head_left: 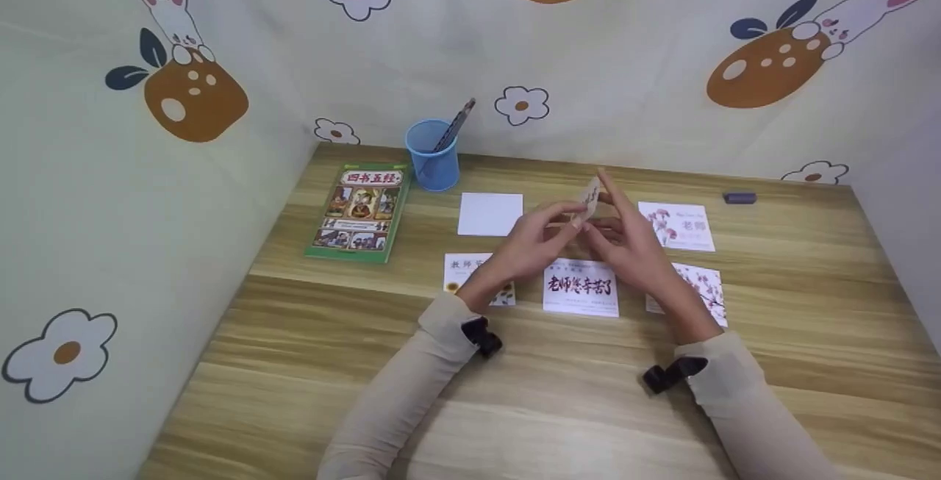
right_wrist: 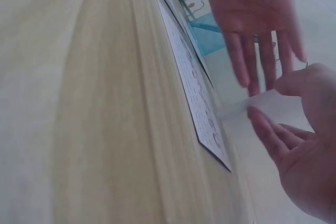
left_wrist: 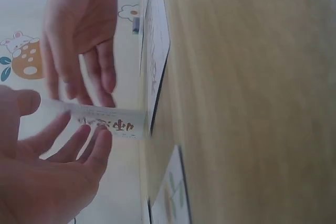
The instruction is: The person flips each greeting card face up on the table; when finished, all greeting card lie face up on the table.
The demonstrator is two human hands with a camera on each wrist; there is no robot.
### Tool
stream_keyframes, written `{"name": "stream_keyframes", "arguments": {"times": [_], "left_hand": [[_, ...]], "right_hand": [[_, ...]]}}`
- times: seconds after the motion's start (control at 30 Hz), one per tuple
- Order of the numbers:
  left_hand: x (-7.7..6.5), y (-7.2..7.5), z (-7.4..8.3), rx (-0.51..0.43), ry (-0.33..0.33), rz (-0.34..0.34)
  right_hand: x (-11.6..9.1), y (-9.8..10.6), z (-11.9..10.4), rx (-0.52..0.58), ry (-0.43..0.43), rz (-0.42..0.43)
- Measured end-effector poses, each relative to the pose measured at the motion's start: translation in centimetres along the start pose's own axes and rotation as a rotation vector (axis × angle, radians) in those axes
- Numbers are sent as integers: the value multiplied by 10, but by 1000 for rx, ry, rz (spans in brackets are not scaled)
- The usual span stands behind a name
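Above the middle of the table, a small printed card [head_left: 589, 199] stands tilted between the two hands. My left hand [head_left: 533, 241] holds it from the left, with fingers over its printed face [left_wrist: 122, 125]. From the other side my right hand [head_left: 638, 248] grips the same card, thumb near its upper edge and fingers by the blank back [right_wrist: 273, 102]. Below the hands lies a card with dark red lettering [head_left: 581, 287]. Partly under the left forearm is a sunflower card [head_left: 456, 265]; a blossom card [head_left: 702, 289] is partly hidden by the right forearm.
A blank white card [head_left: 490, 214] lies behind the left hand, and a pink-flower card [head_left: 684, 226] beyond the right. A green book [head_left: 360, 212] and a blue pen cup [head_left: 435, 164] stand at the back left. A dark small block [head_left: 739, 198] sits back right.
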State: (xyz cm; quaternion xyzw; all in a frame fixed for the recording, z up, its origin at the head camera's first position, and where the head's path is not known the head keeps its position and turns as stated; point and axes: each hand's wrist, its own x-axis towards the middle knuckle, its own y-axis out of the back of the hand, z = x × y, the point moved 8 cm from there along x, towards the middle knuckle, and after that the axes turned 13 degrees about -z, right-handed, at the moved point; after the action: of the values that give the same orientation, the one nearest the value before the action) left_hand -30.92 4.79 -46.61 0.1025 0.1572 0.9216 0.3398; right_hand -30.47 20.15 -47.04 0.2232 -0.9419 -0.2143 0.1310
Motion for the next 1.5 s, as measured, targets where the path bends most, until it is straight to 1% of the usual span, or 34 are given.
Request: {"name": "stream_keyframes", "arguments": {"times": [0.07,0.13,0.2,0.27,0.33,0.43,0.53,0.67,0.8,0.93,1.03,1.13,1.23,1.37,1.5], "left_hand": [[1,-2,0,107,15,-47],[0,-2,-2,223,47,-89],[-2,-1,-6,323,89,-134],[-4,-1,-11,399,150,-190],[-7,0,-17,462,213,-243],[-9,-1,-23,535,274,-305],[-10,-3,-23,599,277,-342],[-11,-7,-20,669,265,-365],[-12,-9,-20,679,292,-365],[-13,-10,-22,650,315,-363],[-13,-9,-23,634,304,-360],[-13,-3,-20,632,263,-338],[-17,8,-18,623,248,-302],[-29,29,-21,576,275,-233],[-46,57,-23,556,287,-120]], "right_hand": [[-1,5,-4,-35,30,48],[-2,10,-5,-95,19,92],[-3,14,-2,-160,-29,121],[-4,17,2,-236,-102,131],[-6,18,7,-312,-174,123],[-7,18,13,-395,-241,99],[-8,16,15,-436,-257,71],[-8,12,15,-453,-248,30],[-8,8,18,-451,-265,-18],[-9,5,21,-472,-293,-70],[-10,5,22,-486,-321,-86],[-10,7,21,-483,-343,-89],[-9,6,20,-472,-336,-79],[-7,-1,15,-451,-283,-57],[-1,-16,1,-459,-201,-76]]}}
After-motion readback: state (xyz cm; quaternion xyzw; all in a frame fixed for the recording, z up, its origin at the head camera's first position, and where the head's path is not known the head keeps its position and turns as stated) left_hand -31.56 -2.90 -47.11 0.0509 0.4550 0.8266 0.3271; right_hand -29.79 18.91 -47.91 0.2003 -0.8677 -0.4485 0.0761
